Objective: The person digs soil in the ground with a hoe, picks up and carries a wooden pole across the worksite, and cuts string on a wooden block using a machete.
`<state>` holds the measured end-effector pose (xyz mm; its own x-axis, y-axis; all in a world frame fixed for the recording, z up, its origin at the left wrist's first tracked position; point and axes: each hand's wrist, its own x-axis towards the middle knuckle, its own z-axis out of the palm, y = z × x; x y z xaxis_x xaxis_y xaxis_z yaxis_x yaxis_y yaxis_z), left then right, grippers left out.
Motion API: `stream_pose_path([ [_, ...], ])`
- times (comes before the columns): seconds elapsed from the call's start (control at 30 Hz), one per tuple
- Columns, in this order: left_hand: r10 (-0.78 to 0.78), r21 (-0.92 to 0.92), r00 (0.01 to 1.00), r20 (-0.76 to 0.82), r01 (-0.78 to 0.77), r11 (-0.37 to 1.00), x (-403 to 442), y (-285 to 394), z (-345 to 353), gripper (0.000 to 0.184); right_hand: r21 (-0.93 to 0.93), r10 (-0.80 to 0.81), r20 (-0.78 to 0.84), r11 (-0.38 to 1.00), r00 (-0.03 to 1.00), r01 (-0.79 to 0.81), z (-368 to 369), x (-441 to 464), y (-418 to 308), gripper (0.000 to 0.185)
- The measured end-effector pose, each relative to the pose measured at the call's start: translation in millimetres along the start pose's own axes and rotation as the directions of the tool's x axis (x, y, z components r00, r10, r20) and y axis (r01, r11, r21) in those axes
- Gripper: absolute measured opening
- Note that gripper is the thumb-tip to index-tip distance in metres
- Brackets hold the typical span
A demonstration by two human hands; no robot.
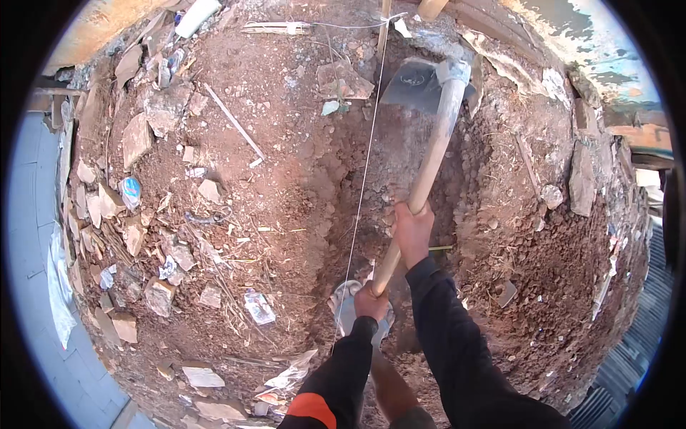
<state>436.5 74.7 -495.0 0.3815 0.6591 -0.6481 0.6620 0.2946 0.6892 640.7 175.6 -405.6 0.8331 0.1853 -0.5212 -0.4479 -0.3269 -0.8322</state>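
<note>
The long-handled hoe [431, 151] is in my grip, its wooden handle slanting forward and a little to the right from my hands. My right hand [413, 232] is wrapped around the handle partway up; my left hand [371, 304] is closed around it nearer the butt end, closer to my body. The broad dark blade [409, 84] is well ahead of both hands, over the far part of the dug strip of soil [368, 179]; I cannot tell how firmly it touches the ground. A taut white string [365, 171] runs just left of my hands, passing a wooden stake [384, 36] far ahead of them. Below my left hand a shoe [344, 294] partly shows. Right of my right hand is loose, crumbly earth [550, 268]. Left of my left hand lies a crumpled packet [259, 307], and farther left, broken stones [159, 296]. Ahead and left of both hands, a thin pale bent strip [234, 125] lies on the dirt.
</note>
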Motion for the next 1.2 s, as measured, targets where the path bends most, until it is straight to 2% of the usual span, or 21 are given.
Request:
stream_pose_path([
  [0.03, 0.042, 0.023, 0.999, -0.029, -0.041, 0.999, -24, -20, 1, 0.021, 0.021, 0.053, -0.002, 0.998, 0.999, -0.053, -11, -23, 2, 0.017],
  [0.07, 0.065, -0.079, 0.993, -0.096, -0.072, 0.994, -43, -26, 7, 0.019, 0.002, -0.008, -0.002, 1.0, 1.0, 0.008, -23, -42, 7, 0.019],
  [0.1, 0.1, -0.054, 0.99, -0.096, -0.105, 0.993, -46, -22, 9, 0.018, 0.002, -0.088, -0.048, 0.996, 0.995, 0.088, -30, -56, 6, 0.018],
  [0.13, 0.123, -0.032, 0.988, -0.088, -0.126, 0.991, -53, -22, 12, 0.017, -0.004, -0.08, -0.05, 0.997, 0.996, 0.08, -34, -61, -6, 0.018],
  [0.2, 0.206, -0.012, 0.976, -0.065, -0.207, 0.978, -22, 11, 21, 0.015, 0.011, -0.231, -0.051, 0.973, 0.972, 0.232, -42, -71, -41, 0.017],
  [0.27, 0.339, -0.1, 0.935, -0.102, -0.349, 0.932, 26, 60, 24, 0.014, 0.027, -0.345, -0.072, 0.937, 0.936, 0.348, -29, -55, -76, 0.018],
  [0.33, 0.308, -0.165, 0.95, -0.047, -0.312, 0.936, 64, 81, 20, 0.012, 0.061, -0.369, -0.079, 0.925, 0.926, 0.374, -7, -19, -83, 0.02],
  [0.37, 0.305, -0.167, 0.951, -0.047, -0.309, 0.936, 58, 69, 24, 0.012, 0.017, -0.325, -0.046, 0.945, 0.944, 0.326, 4, 8, -62, 0.019],
  [0.43, 0.001, -0.099, 1.0, 0.007, 0.0, 0.995, 30, 34, 24, 0.009, -0.011, -0.278, -0.015, 0.961, 0.961, 0.278, 13, 37, -6, 0.02],
  [0.47, -0.022, -0.089, 1.0, -0.021, 0.02, 0.996, 14, 18, 25, 0.01, -0.12, -0.214, 0.032, 0.969, 0.976, 0.216, 15, 39, 13, 0.02],
  [0.5, -0.038, -0.085, 0.998, -0.044, 0.034, 0.996, -4, 8, 25, 0.011, -0.232, -0.152, 0.068, 0.959, 0.986, 0.164, 15, 35, 14, 0.02],
  [0.57, -0.224, -0.069, 0.969, 0.102, 0.232, 0.97, -54, 18, 10, 0.015, -0.277, 0.005, 0.136, 0.96, 0.991, 0.033, -6, -3, -5, 0.019],
  [0.63, -0.043, 0.052, 0.998, -0.041, 0.045, 0.998, -111, 17, -17, 0.02, -0.235, -0.072, 0.057, 0.969, 0.996, 0.083, -21, -61, 6, 0.023],
  [0.73, -0.018, 0.141, 1.0, 0.012, 0.016, 0.99, -131, -2, -22, 0.022, -0.138, 0.014, 0.087, 0.99, 0.996, -0.002, -40, -99, -21, 0.027],
  [0.77, -0.029, 0.143, 0.999, 0.019, 0.026, 0.989, -115, 16, -21, 0.022, -0.019, -0.071, 0.089, 0.997, 0.994, 0.073, -42, -102, -41, 0.028],
  [0.8, 0.033, 0.11, 0.999, 0.014, -0.034, 0.993, -94, 34, -21, 0.021, 0.101, -0.162, 0.077, 0.983, 0.984, 0.154, -41, -98, -60, 0.029],
  [0.9, 0.266, 0.0, 0.964, -0.027, -0.266, 0.964, 1, 79, -13, 0.019, 0.124, -0.301, 0.011, 0.947, 0.953, 0.298, -17, -50, -103, 0.032],
  [1.0, 0.191, -0.071, 0.982, 0.01, -0.189, 0.979, 43, 80, -21, 0.02, 0.092, -0.259, 0.052, 0.963, 0.965, 0.254, 15, 6, -79, 0.032],
  [1.03, 0.19, -0.064, 0.982, 0.014, -0.189, 0.98, 35, 69, -21, 0.02, 0.096, -0.254, 0.048, 0.964, 0.966, 0.249, 15, 15, -50, 0.032],
  [1.1, 0.028, 0.118, 0.999, 0.016, -0.03, 0.993, -1, 42, -28, 0.022, 0.102, -0.056, 0.105, 0.994, 0.993, 0.045, 17, 30, -7, 0.033],
  [1.2, -0.034, 0.113, 0.997, 0.068, 0.026, 0.993, -68, 41, -34, 0.025, 0.013, 0.029, 0.104, 0.999, 0.994, -0.03, -12, -21, -15, 0.031],
])
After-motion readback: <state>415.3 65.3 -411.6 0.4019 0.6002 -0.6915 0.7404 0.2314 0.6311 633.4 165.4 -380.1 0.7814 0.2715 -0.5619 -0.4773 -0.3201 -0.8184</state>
